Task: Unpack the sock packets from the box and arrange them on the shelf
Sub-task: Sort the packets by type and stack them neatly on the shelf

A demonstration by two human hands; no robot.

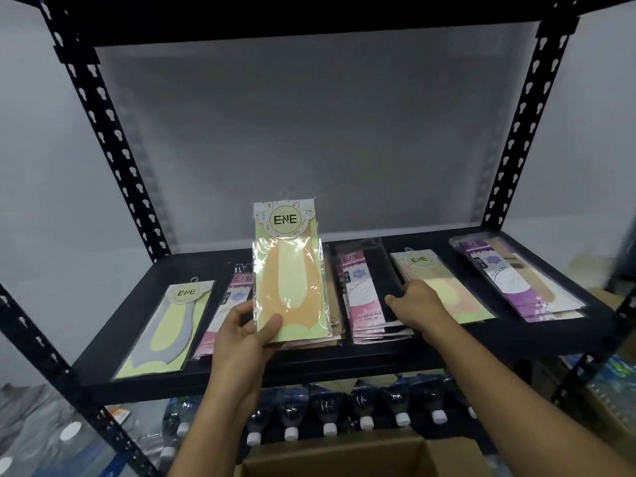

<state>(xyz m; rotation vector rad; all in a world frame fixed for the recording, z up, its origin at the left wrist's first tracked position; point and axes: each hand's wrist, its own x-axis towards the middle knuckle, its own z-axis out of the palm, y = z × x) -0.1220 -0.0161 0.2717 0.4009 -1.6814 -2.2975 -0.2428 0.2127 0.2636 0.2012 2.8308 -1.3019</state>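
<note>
My left hand grips the lower edge of a clear sock packet with an orange sock on a pale green card, held upright over the black shelf. My right hand rests on a flat stack of similar green-card packets, its fingers curled over the stack's left edge. Other packets lie on the shelf: a grey-sock one at the left, pink stacks in the middle, a purple stack at the right. The open cardboard box sits below.
Black perforated uprights frame the shelf on both sides. Several wrapped bottles with white caps fill the level below. Cardboard cartons stand at the lower right. A bare strip of shelf lies behind the packets.
</note>
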